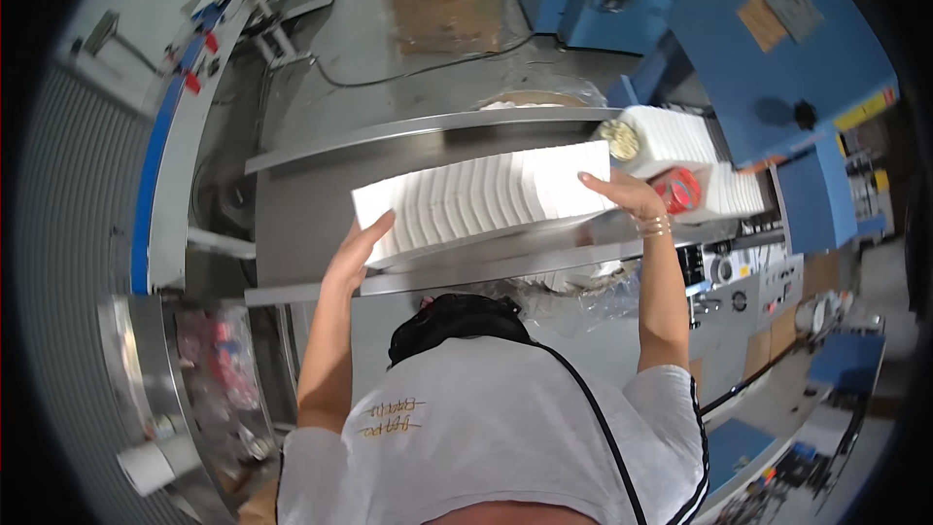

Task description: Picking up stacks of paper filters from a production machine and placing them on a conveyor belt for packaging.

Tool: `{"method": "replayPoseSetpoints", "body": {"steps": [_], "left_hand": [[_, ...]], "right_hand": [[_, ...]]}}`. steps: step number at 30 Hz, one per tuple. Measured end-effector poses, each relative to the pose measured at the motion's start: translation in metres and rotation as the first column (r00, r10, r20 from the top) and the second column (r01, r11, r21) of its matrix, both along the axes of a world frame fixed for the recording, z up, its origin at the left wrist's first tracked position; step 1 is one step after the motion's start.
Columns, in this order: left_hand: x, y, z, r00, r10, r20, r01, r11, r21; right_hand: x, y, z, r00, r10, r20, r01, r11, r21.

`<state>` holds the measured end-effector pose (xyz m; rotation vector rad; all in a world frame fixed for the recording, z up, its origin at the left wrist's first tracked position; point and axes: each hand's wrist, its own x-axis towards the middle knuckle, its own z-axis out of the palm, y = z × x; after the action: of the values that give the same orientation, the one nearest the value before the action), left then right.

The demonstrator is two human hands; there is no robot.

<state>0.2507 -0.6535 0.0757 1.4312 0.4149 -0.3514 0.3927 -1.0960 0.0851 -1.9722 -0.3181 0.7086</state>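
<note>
A long row of white, soft-looking folded sheets, like paper tissues or napkins (476, 196), lies across a metal trough (301, 209) in front of me. My left hand (356, 255) presses on its left end, thumb on top and fingers partly hidden. My right hand (632, 196) grips the other end, its thumb on the upper face and the fingers out of sight behind. The row is squeezed between both hands and slopes up slightly to the right. Close to my right hand sit a red round object (677, 191) and a pale yellow round one (620, 140).
More white folded stacks (671, 139) fill the trough's right end, beside a blue machine (787, 49). Metal rails (437, 124) edge the trough. Beyond it stands a cardboard box (447, 5) wrapped in plastic, with a black cable (408, 76) on the floor. A blue-edged machine (160, 165) flanks the left.
</note>
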Motion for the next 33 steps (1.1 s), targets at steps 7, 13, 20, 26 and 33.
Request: {"method": "replayPoseSetpoints", "body": {"steps": [7,13,20,26,33], "left_hand": [[-0.010,0.081,0.021,0.997,-0.025,-0.078,0.031,0.996,0.078],[-0.017,0.133,0.022,0.972,0.077,-0.223,-0.071,0.997,0.035],[0.014,0.096,0.050,0.983,-0.164,-0.086,0.178,0.964,0.196],[-0.018,0.098,0.006,0.995,-0.075,0.063,0.068,0.992,0.102],[-0.058,0.107,0.056,0.948,0.231,0.217,-0.241,0.970,0.020]], "right_hand": [[-0.049,0.074,0.017,0.993,0.032,-0.116,-0.019,0.993,0.117],[-0.065,0.085,0.002,0.839,-0.261,-0.478,0.387,0.903,0.186],[-0.063,0.148,0.006,0.932,-0.177,-0.315,0.216,0.972,0.091],[-0.087,0.170,0.015,0.889,-0.320,-0.329,0.319,0.946,-0.058],[-0.079,0.201,0.013,0.931,-0.255,-0.260,0.331,0.891,0.311]]}}
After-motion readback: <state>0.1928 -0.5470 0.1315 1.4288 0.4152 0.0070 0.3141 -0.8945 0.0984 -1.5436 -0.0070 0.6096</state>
